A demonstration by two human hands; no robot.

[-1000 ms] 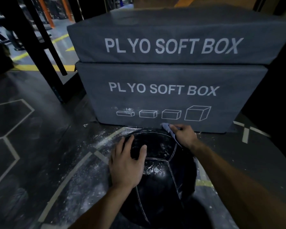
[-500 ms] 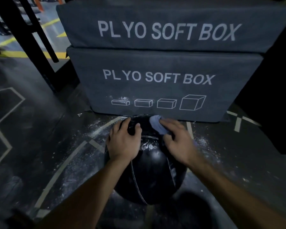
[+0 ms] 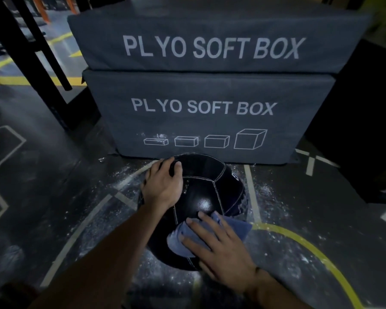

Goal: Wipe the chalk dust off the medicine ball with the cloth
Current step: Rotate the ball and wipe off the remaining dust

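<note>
Dark rack post [image 3: 42,70] at 10 o'clock, yellow floor line behind it. Left hand [image 3: 163,186] lies on the ball [image 3: 201,197] at its 10 o'clock, fingers curved over the top, gripping nothing. Ball sits on the floor [image 3: 54,197], centre frame, just in front of the lower foam box [image 3: 210,117]; contact unclear in this light. Right hand [image 3: 218,248] at the ball's 5 o'clock, fingers straight and spread, pressing the blue cloth [image 3: 236,228] flat against it. White chalk dust [image 3: 265,190] on the floor at 3 o'clock.
</note>
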